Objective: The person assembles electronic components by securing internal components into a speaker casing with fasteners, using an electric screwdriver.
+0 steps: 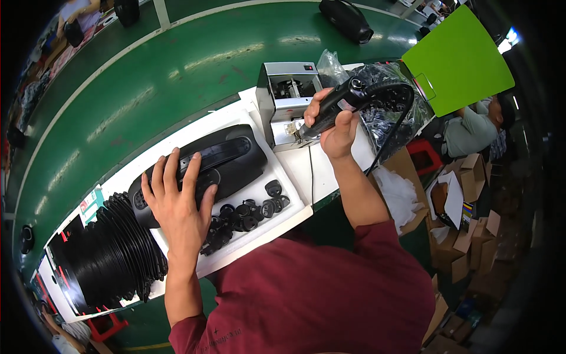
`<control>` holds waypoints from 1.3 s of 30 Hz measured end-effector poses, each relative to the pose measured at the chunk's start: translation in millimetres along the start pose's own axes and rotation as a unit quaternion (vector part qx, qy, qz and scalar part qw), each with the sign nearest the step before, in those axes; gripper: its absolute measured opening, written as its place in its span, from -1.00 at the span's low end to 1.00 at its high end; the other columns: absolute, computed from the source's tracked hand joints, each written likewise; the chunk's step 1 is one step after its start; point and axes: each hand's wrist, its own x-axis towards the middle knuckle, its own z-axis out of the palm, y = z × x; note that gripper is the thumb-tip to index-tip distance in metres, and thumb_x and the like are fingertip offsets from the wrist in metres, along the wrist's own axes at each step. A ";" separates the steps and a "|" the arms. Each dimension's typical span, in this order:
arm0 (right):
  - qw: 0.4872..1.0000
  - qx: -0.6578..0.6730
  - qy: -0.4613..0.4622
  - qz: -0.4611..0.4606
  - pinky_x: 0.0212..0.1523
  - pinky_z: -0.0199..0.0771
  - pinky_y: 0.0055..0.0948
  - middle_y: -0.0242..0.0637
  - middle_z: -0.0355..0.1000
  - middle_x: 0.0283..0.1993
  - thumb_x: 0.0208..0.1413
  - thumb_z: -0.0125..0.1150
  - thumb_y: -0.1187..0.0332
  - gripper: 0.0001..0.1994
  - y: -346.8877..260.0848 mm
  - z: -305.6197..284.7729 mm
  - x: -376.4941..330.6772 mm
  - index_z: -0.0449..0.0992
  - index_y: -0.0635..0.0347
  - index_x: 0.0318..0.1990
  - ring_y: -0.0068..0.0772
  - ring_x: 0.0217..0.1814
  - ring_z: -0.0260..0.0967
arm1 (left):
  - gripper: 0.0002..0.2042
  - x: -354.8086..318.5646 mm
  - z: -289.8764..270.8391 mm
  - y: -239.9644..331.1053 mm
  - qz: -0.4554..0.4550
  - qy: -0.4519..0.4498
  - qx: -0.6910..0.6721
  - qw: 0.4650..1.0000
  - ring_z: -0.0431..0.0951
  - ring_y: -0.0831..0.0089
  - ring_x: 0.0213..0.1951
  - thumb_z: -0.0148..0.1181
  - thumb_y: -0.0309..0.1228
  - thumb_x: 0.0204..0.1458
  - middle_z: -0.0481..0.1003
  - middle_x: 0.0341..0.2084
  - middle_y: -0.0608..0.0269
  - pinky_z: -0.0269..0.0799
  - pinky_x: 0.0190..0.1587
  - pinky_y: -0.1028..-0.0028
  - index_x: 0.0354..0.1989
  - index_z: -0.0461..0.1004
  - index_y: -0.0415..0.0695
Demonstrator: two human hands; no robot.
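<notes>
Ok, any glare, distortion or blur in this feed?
Head view: pale glare streaks the glossy green floor, and a white light flares at upper right; head view: the outer scene bends and darkens toward the black rim; head view: the left hand on a rounded black speaker-like case and the right hand gripping a black corded tool look fairly sharp.

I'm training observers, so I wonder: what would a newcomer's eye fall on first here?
Probably the bright green panel at upper right, vivid against darker surroundings. Next, right of centre, the right hand grips a black tool by a silver machine, while left of centre the left hand spreads over a black device.
</notes>
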 end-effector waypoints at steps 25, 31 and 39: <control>0.988 0.076 -0.131 0.029 -0.36 0.35 -0.35 -0.27 0.40 -0.32 0.04 -0.01 -0.62 0.02 -31.1 102.2 43.7 0.37 0.29 0.20 -0.41 -0.41 0.32 | -0.38 -1.3 1.2 -4.7 -0.009 0.016 -0.014 1.000 0.28 0.04 0.36 0.45 -0.24 -0.03 0.33 0.34 0.15 -0.02 0.44 -0.17 0.29 0.47 0.09; 0.989 0.060 -0.122 0.056 -0.32 0.37 -0.35 -0.29 0.41 -0.35 0.04 0.00 -0.61 0.00 -19.2 105.9 43.2 0.38 0.28 0.15 -0.43 -0.42 0.33 | -0.39 -0.2 0.4 -4.3 -0.009 0.015 -0.019 1.000 0.27 0.05 0.37 0.45 -0.23 -0.03 0.34 0.33 0.15 -0.04 0.45 -0.14 0.28 0.49 0.09; 0.980 0.070 -0.171 0.079 -0.36 0.37 -0.42 -0.35 0.37 -0.38 -0.01 0.14 -0.56 -0.11 -12.3 107.8 48.3 0.40 0.21 0.00 -0.50 -0.43 0.33 | -0.38 2.9 1.3 -1.4 -0.003 0.007 -0.004 1.000 0.27 0.06 0.37 0.45 -0.22 -0.03 0.33 0.34 0.16 -0.04 0.45 -0.15 0.29 0.48 0.10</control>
